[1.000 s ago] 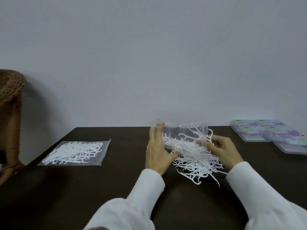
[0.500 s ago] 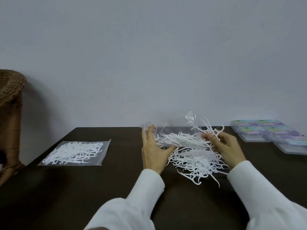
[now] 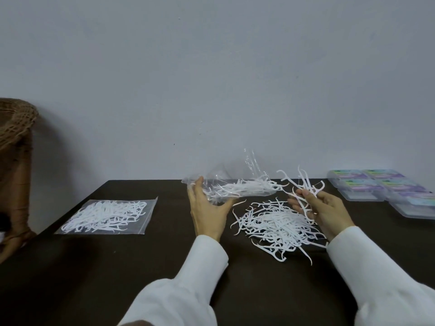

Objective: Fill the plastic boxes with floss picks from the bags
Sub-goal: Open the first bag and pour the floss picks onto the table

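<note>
A clear bag [image 3: 226, 184], now tipped nearly flat, is gripped by the left hand [image 3: 207, 208]; picks just pulled from it are pinched in the right hand [image 3: 322, 208] above the emptied pile [image 3: 277, 224]; the plastic boxes [image 3: 381, 187] are left closed, unfilled, far right.

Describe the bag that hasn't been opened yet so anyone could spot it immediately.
On the dark table, look to its far left side. The sealed bag lies flat there, full of white floss picks, alone; the other bag is raised in the left hand, spilling picks.
</note>
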